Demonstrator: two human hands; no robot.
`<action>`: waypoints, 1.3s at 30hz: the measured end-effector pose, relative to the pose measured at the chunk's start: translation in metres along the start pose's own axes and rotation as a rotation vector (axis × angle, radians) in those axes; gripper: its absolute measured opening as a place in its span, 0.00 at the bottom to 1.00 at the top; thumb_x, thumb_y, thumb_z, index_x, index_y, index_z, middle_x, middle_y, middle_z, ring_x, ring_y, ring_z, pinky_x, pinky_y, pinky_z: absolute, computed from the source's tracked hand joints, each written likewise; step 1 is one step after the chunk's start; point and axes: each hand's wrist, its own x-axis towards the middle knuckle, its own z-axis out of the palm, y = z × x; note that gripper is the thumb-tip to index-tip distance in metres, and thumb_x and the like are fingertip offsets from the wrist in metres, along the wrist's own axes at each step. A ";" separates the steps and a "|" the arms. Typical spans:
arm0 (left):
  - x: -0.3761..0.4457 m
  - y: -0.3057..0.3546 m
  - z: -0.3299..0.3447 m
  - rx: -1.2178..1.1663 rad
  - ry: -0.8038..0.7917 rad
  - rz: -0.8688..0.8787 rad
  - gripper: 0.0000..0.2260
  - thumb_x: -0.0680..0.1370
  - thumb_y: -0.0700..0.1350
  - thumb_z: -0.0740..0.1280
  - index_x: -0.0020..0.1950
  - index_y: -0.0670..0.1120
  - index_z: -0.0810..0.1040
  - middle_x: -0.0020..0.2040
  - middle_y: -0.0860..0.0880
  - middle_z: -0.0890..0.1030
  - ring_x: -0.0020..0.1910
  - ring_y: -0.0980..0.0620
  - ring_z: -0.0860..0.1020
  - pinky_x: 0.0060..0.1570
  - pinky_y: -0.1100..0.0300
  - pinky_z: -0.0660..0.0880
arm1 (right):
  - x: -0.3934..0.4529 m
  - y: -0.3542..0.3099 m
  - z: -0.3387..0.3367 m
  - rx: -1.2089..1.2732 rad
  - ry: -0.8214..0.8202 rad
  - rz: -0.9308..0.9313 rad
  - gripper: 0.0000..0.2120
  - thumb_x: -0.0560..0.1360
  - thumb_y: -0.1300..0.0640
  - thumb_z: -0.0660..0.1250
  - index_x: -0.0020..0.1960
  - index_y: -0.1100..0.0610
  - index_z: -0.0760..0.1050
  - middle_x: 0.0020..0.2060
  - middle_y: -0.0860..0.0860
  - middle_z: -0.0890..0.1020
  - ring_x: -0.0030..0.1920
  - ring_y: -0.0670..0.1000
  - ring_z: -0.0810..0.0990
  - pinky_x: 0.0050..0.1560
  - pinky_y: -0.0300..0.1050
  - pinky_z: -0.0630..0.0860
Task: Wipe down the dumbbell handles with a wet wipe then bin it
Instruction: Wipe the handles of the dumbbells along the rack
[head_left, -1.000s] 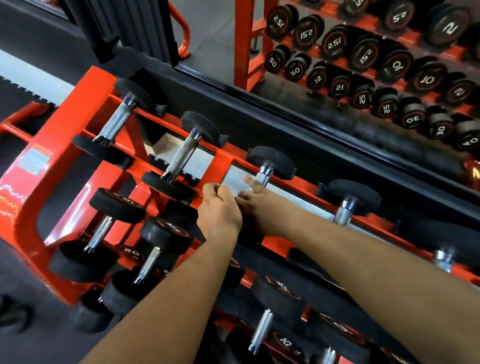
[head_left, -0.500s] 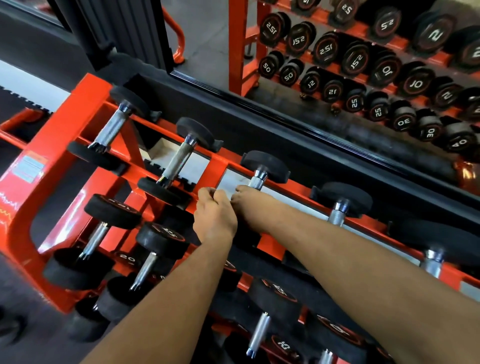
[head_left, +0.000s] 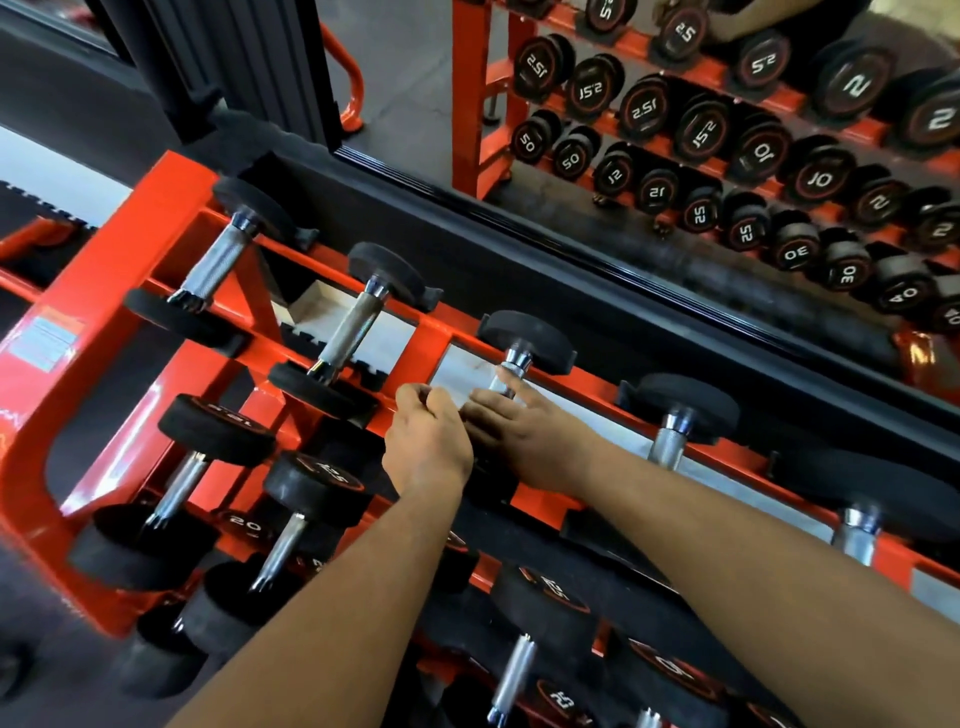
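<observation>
Several black dumbbells with knurled steel handles lie on the top row of an orange rack (head_left: 130, 291). My right hand (head_left: 524, 431) lies over the handle of the third dumbbell (head_left: 524, 338), fingers curled over it and the index finger straighter along the handle. Just to its left, my left hand (head_left: 426, 441) is curled in a fist. It pinches a pale piece, apparently the wet wipe (head_left: 453, 402), which runs under my right hand. Most of the wipe and the handle are hidden by my hands.
Two more dumbbells (head_left: 348, 327) sit to the left on the top row and others (head_left: 675, 421) to the right. Lower tiers hold heavier dumbbells (head_left: 306, 488). A wall mirror (head_left: 727, 156) behind the rack reflects another full rack. No bin is in view.
My hands stay at the third dumbbell. The right index finger has straightened up along the handle, and a pale piece now shows between the two hands.
</observation>
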 end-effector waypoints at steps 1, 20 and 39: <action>0.000 0.000 0.000 0.000 0.002 0.001 0.09 0.82 0.51 0.53 0.57 0.54 0.71 0.48 0.51 0.76 0.49 0.44 0.74 0.55 0.46 0.72 | -0.004 0.002 0.006 -0.031 0.019 0.009 0.24 0.78 0.55 0.63 0.73 0.54 0.70 0.67 0.57 0.75 0.72 0.59 0.70 0.75 0.71 0.54; 0.000 0.002 -0.001 0.024 -0.023 -0.008 0.12 0.82 0.52 0.52 0.59 0.54 0.73 0.49 0.49 0.79 0.50 0.43 0.76 0.55 0.45 0.74 | 0.024 0.022 -0.016 0.128 0.012 0.009 0.14 0.79 0.53 0.61 0.62 0.48 0.78 0.51 0.47 0.80 0.57 0.52 0.78 0.77 0.59 0.55; 0.002 0.002 0.000 0.047 -0.027 0.006 0.13 0.83 0.51 0.53 0.62 0.52 0.73 0.49 0.49 0.77 0.49 0.43 0.74 0.52 0.48 0.71 | 0.032 0.032 -0.025 0.009 0.000 0.124 0.23 0.78 0.55 0.45 0.54 0.55 0.79 0.52 0.55 0.83 0.58 0.59 0.80 0.77 0.57 0.58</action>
